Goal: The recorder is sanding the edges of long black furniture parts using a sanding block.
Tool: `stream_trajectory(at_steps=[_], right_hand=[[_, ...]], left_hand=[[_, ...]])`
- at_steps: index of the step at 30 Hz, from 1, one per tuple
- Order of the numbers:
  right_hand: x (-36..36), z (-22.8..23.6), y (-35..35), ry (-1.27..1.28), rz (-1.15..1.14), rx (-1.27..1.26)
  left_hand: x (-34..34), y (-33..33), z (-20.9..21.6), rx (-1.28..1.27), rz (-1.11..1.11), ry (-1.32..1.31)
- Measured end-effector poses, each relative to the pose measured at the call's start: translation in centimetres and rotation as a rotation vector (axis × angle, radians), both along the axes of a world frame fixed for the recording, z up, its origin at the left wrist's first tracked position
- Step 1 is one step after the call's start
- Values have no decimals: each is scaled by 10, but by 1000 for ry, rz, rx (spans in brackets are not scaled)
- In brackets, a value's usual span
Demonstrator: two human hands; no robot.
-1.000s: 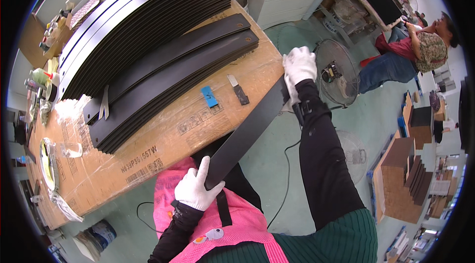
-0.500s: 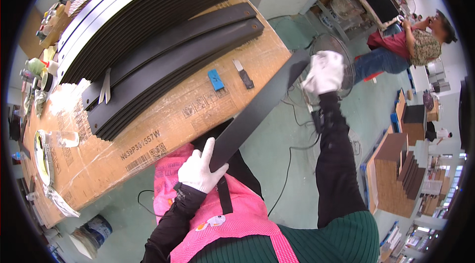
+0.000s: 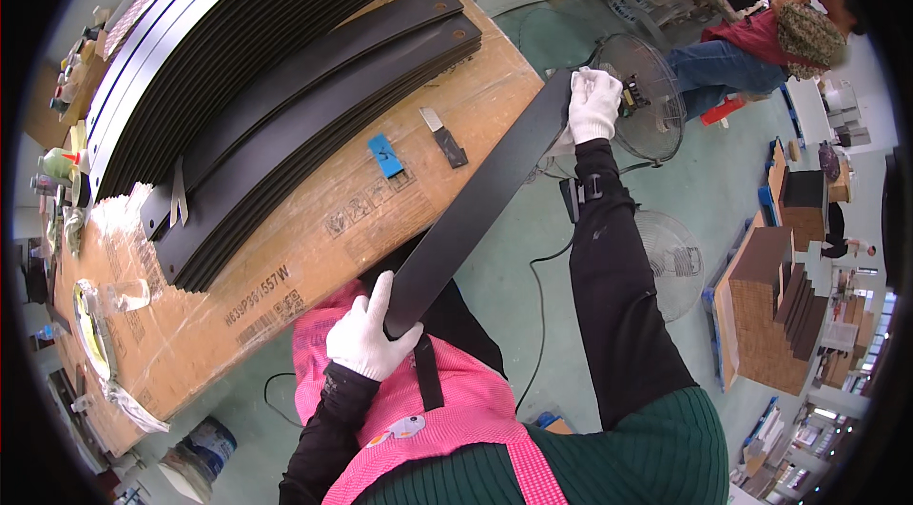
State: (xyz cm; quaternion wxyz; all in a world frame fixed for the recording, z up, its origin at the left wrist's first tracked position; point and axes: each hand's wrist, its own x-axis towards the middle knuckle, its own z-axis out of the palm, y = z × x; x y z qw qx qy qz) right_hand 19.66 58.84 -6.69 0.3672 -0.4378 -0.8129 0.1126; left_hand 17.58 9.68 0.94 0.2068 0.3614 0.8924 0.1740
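A long, dark, flat board (image 3: 480, 196) slants from my waist up to the right, past the table's edge. My left hand (image 3: 366, 339), white-gloved, grips its near end with the thumb and fingers at the sides. At the far end my right hand (image 3: 594, 104), also gloved, is closed on what looks like a white cloth (image 3: 563, 142) pressed to the board's end. On the table beside the board lie a blue block (image 3: 386, 156) and a short blade with a black handle (image 3: 444, 139). Curved dark boards (image 3: 314, 125) are stacked behind them.
The cardboard-covered table (image 3: 314, 248) fills the left. A taller stack of curved boards (image 3: 238, 39) stands at its back. A floor fan (image 3: 647, 91) is just beyond my right hand, with a cable on the floor. Another person (image 3: 751, 48) stands at the far right.
My right hand has moved left and slightly up, onto the board's far end. The board and my left hand have shifted a little left. The other person has raised an arm toward their head.
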Motion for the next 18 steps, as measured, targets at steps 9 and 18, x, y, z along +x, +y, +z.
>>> stream_trajectory(at_steps=[9, 18], right_hand=[[20, 31, 24, 43, -92, -8], [35, -6, -210, 241, 316, 186]], left_hand=[[-1, 3, -4, 33, 32, 33], [-5, 4, -3, 4, -9, -2]])
